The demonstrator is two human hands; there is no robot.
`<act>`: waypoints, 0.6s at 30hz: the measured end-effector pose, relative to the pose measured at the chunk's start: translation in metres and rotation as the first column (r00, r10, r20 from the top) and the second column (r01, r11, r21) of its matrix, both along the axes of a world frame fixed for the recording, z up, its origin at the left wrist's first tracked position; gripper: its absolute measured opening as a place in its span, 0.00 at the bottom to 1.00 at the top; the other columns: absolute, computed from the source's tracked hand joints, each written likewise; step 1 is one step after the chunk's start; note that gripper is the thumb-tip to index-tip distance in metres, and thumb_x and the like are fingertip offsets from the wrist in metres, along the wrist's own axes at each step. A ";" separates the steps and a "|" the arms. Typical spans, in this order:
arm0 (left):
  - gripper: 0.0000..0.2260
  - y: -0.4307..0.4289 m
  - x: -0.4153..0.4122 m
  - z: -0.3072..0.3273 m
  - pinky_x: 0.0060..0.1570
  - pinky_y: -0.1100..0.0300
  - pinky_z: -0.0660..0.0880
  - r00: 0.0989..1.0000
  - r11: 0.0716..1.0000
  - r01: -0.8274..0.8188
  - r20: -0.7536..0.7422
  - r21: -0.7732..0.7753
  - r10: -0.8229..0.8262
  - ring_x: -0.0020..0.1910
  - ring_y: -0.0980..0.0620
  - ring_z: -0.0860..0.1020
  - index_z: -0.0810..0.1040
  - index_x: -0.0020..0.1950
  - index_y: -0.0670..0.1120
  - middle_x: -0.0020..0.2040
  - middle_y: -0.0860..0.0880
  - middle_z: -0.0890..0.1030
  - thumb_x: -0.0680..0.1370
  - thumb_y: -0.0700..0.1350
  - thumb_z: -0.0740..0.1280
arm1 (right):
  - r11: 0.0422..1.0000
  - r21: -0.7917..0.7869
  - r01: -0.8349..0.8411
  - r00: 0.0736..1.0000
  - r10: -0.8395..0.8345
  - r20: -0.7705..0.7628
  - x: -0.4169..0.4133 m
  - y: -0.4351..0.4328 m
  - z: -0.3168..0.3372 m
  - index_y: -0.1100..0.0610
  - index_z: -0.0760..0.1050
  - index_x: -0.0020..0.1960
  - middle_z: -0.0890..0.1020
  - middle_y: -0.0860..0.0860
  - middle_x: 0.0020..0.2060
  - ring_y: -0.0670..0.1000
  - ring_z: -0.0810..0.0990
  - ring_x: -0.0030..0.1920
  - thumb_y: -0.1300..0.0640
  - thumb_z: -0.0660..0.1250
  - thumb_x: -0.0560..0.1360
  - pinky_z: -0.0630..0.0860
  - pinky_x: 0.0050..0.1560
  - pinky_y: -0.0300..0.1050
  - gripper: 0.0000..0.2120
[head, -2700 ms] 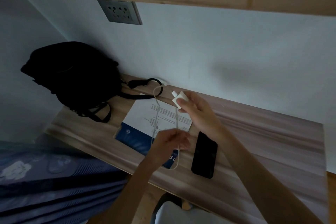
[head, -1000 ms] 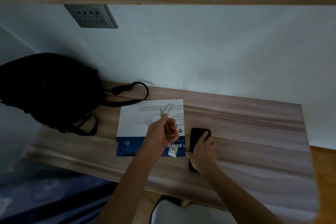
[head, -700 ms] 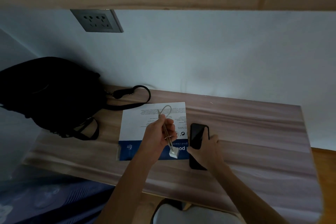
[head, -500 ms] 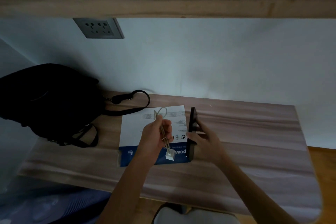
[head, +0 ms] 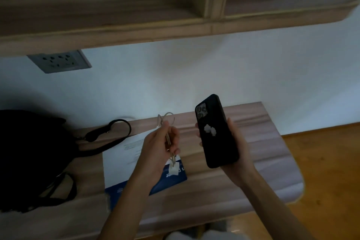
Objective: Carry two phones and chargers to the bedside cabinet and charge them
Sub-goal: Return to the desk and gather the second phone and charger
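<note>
My right hand (head: 236,149) grips a black phone (head: 216,131), lifted off the desk with its back and camera lenses facing me and a pale sticker on the case. My left hand (head: 159,147) is closed around a folded white charger cable (head: 168,138); a loop sticks out above my fingers and the small white plug block (head: 174,169) dangles below them. Both hands hover above the wooden desk (head: 259,154). Only one phone and one charger show.
A white and blue paper sheet (head: 124,163) lies on the desk under my left hand. A black bag (head: 33,154) with straps sits at the left. A grey wall socket (head: 60,61) is up on the left. A wooden shelf (head: 175,15) overhangs. Orange floor shows right.
My right hand picked the phone up off the desk, tilted it upright and raised it with its back toward me. My left hand kept the bundled cable. The view tilted upward.
</note>
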State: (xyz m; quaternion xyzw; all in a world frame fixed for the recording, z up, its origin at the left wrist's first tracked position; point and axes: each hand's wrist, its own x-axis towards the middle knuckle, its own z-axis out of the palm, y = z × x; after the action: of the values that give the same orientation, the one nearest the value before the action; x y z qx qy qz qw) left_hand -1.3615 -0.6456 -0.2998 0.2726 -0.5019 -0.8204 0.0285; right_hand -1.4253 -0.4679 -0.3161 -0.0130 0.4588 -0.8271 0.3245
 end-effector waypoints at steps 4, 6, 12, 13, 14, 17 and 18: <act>0.20 0.029 -0.008 0.013 0.28 0.61 0.72 0.992 0.993 0.115 -0.047 0.000 -0.114 0.25 0.55 0.67 0.83 0.37 0.45 0.29 0.48 0.75 0.82 0.52 0.60 | 0.995 -0.001 0.097 0.994 -0.097 -0.048 0.012 0.038 0.007 0.56 0.73 0.73 0.77 0.63 0.68 0.60 0.77 0.63 0.42 0.56 0.80 0.70 0.65 0.56 0.28; 0.18 0.048 -0.012 0.019 0.27 0.62 0.71 0.981 0.983 0.182 -0.060 -0.023 -0.183 0.24 0.55 0.67 0.82 0.39 0.44 0.28 0.49 0.74 0.82 0.52 0.61 | 0.990 0.006 0.143 0.986 -0.142 -0.086 0.020 0.060 0.010 0.55 0.74 0.72 0.77 0.63 0.67 0.59 0.78 0.62 0.43 0.54 0.82 0.73 0.63 0.55 0.25; 0.17 0.124 -0.008 0.032 0.26 0.64 0.70 0.938 0.940 0.336 -0.066 -0.056 -0.340 0.25 0.56 0.66 0.78 0.46 0.42 0.28 0.51 0.72 0.82 0.53 0.59 | 0.949 -0.027 0.315 0.941 -0.316 -0.124 0.055 0.144 0.020 0.56 0.72 0.73 0.76 0.66 0.67 0.62 0.77 0.61 0.44 0.55 0.82 0.75 0.61 0.54 0.25; 0.16 0.139 -0.007 0.034 0.25 0.64 0.70 0.933 0.935 0.350 -0.073 -0.053 -0.353 0.24 0.56 0.66 0.78 0.45 0.42 0.28 0.51 0.72 0.82 0.53 0.59 | 0.937 -0.011 0.349 0.930 -0.348 -0.123 0.063 0.161 0.021 0.57 0.71 0.74 0.76 0.66 0.67 0.64 0.76 0.62 0.44 0.53 0.83 0.75 0.61 0.54 0.26; 0.16 0.154 -0.006 0.035 0.25 0.64 0.70 0.928 0.931 0.361 -0.074 -0.053 -0.364 0.24 0.56 0.66 0.78 0.45 0.43 0.28 0.51 0.72 0.82 0.53 0.60 | 0.924 0.007 0.381 0.917 -0.377 -0.128 0.070 0.177 0.022 0.58 0.69 0.74 0.76 0.66 0.67 0.66 0.76 0.63 0.44 0.52 0.83 0.75 0.62 0.55 0.26; 0.15 0.204 -0.001 0.038 0.26 0.63 0.70 0.909 0.912 0.406 -0.069 -0.062 -0.410 0.24 0.56 0.67 0.79 0.43 0.44 0.29 0.51 0.73 0.82 0.52 0.60 | 0.876 0.044 0.481 0.871 -0.471 -0.140 0.092 0.223 0.023 0.57 0.71 0.73 0.78 0.64 0.66 0.66 0.76 0.65 0.44 0.55 0.82 0.73 0.66 0.59 0.26; 0.16 0.220 -0.001 0.038 0.26 0.63 0.71 0.900 0.903 0.425 -0.083 -0.062 -0.429 0.24 0.56 0.67 0.79 0.42 0.45 0.29 0.51 0.73 0.82 0.52 0.60 | 0.866 0.053 0.498 0.863 -0.488 -0.130 0.098 0.238 0.023 0.56 0.72 0.73 0.79 0.62 0.66 0.62 0.78 0.64 0.42 0.55 0.81 0.73 0.66 0.57 0.26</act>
State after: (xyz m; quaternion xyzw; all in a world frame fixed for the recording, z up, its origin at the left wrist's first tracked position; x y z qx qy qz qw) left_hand -1.3622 -0.4259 -0.2618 0.1165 -0.5646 -0.8079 -0.1224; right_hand -1.3272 -0.2300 -0.2926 0.0718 0.4989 -0.8603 0.0760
